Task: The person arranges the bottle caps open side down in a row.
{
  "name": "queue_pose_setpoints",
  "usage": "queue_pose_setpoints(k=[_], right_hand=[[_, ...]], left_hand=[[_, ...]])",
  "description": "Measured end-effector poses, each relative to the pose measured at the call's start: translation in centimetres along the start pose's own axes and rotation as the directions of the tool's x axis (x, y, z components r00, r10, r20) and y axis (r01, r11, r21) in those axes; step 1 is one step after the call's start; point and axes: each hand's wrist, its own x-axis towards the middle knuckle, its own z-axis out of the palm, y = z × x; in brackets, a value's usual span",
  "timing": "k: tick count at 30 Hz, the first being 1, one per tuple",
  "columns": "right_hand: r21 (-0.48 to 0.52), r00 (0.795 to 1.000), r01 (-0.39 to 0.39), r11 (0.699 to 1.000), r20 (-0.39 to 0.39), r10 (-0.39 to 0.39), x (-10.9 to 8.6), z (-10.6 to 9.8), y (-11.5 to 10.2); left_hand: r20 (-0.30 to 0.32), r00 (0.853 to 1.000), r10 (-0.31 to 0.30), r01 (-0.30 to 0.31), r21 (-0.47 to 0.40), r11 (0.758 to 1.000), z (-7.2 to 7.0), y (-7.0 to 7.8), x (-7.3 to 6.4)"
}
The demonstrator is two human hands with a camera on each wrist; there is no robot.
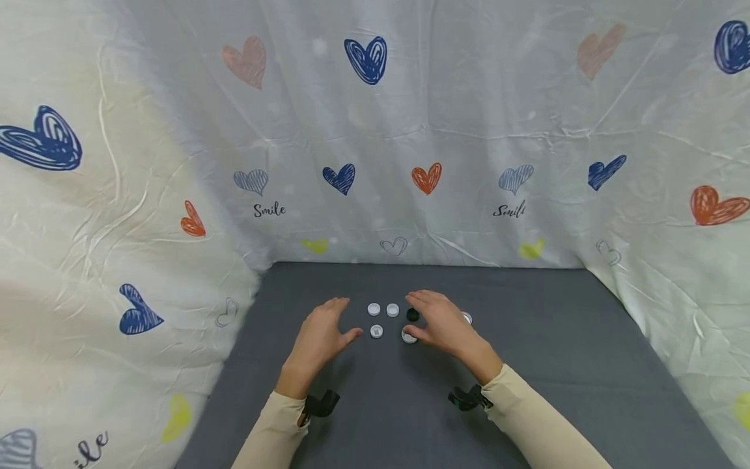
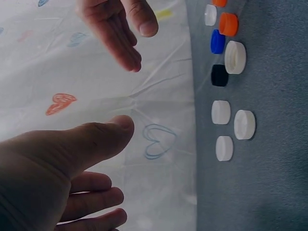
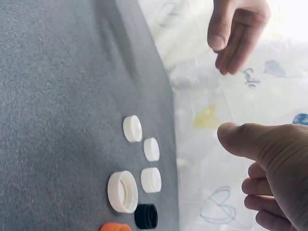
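Presently hovering over the table point(image 1: 375, 410) with left hand point(image 1: 318, 337) and right hand point(image 1: 445, 326) spread loosely, holding nothing, facing white caps point(image 2: 245, 124), black cap point(image 2: 220, 75), blue cap point(image 2: 217, 42) and orange caps point(image 2: 228, 24) lying there in loose rows, apparently awaiting handling, with no finished step discernible.

"Smile" point(image 1: 269, 209) twice on the back cloth point(image 1: 387, 124); partial "ile" point(image 1: 92, 449) on the left cloth point(image 1: 64, 247).

Left hand point(image 1: 321, 333) and right hand point(image 1: 444, 324) raised, thumbs pointing inward
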Motion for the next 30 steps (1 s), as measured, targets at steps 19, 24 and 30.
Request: queue_pose_setpoints(k=[19, 24, 30], right_hand=[[-0.043, 0.995, 0.03, 0.999, 0.094, -0.026, 2.0, 3.1, -0.9], [-0.031, 0.995, 0.054, 0.998, 0.088, -0.051, 2.2, 4.0, -1.1], [-0.011, 0.991, 0.038, 0.999, 0.128, -0.036, 2.6, 4.9, -1.5]], left_hand=[[0.059, 0.998, -0.032, 0.033, -0.013, 0.999, 2.7, -0.5, 1.0], [0.063, 0.998, -0.02, 0.02, -0.006, 1.0, 3.7, -0.8, 1.2], [0.076, 0.997, -0.016, 0.016, 0.0, 1.0, 4.9, -1.0, 1.3]])
